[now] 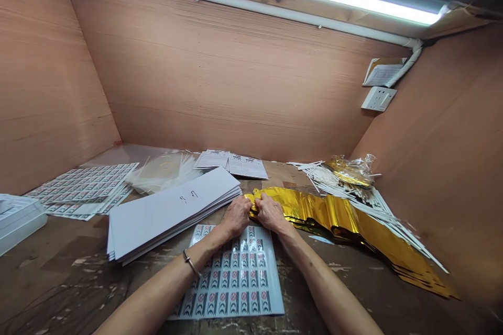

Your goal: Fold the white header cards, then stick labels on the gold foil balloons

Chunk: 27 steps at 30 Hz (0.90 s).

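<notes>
My left hand [237, 214] and my right hand [270, 211] are close together, fingers bent and pressed onto the near end of a shiny gold foil balloon [291, 201], flat and uninflated. Several layers of this foil stretch away to the right in a long stack, with folds along it. My fingertips partly hide the end they pinch. Beneath my wrists lies a sheet of stickers [236, 277] printed with CE marks and red prohibition signs. Just left of my left hand is a stack of long white cards [173, 214], the top one bearing two small dark marks.
White straws [361, 193] are heaped at the back right, with a clear bag of gold foil [349, 170] on top. Behind the cards are printed leaflets [231, 163] and clear plastic bags [163, 170]. More sticker sheets [86, 183] and a plastic box [19, 222] sit left. Wooden panels enclose the table.
</notes>
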Available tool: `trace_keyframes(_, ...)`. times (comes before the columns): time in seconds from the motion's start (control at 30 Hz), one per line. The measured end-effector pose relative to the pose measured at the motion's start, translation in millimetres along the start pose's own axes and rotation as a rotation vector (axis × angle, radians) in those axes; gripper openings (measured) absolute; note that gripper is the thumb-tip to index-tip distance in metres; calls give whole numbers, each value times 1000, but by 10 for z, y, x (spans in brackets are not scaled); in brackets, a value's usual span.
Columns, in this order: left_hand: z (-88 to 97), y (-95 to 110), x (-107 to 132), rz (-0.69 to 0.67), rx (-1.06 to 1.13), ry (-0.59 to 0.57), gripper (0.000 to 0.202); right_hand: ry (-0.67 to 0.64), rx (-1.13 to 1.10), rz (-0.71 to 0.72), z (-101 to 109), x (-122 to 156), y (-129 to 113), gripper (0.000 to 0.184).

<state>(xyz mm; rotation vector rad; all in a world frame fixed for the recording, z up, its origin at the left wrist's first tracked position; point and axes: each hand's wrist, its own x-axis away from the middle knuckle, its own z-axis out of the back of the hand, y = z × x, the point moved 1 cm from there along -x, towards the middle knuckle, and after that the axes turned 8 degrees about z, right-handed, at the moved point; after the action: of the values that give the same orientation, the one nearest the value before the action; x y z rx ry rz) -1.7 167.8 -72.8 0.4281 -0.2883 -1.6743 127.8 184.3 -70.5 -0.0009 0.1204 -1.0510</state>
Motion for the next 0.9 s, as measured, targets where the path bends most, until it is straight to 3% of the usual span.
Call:
trace_keyframes(0.17, 84, -25, -212, 321, 20, 80, 25, -49, -111, -4, 25, 7, 84, 27)
trace_keyframes(0.3, 83, 0, -388, 458, 103, 58, 19, 41, -94, 14, 12, 85, 42, 37)
trace_keyframes(0.67, 134, 64, -558, 612, 403, 56, 17, 213, 5, -78, -96, 55, -180, 23)
trace_keyframes(0.77, 120, 104, -562, 622, 503, 40, 16, 261, -43, -122, -129, 5, -140, 25)
trace_keyframes(0.9, 116, 146, -487, 628, 614, 35, 31, 344, -165, -234, -124, -56, 18, 18)
